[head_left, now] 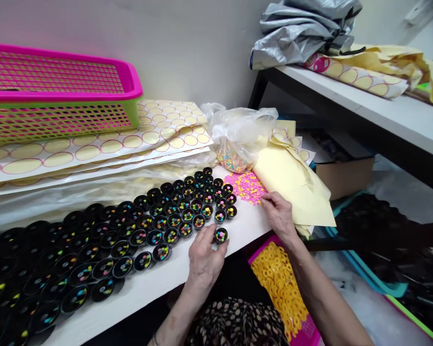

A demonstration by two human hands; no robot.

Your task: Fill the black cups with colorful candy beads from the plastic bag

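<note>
My left hand [205,257] rests on the white table [155,283], its fingers pinched round one small black cup [221,235] filled with coloured beads. That cup stands apart from the rows of several like black cups [137,230] spread to the left. My right hand [278,214] lies further right, fingers curled at the edge of a pile of pink rings [247,186]. Whether it holds a ring is hidden.
A plastic bag of coloured beads [234,139] and yellow backing sheets [292,182] lie behind the pink pile. Sticker sheets [94,149] are stacked under a pink and green basket [57,91]. A pink tray of yellow rings [281,283] sits below the table edge. A shelf [382,110] stands right.
</note>
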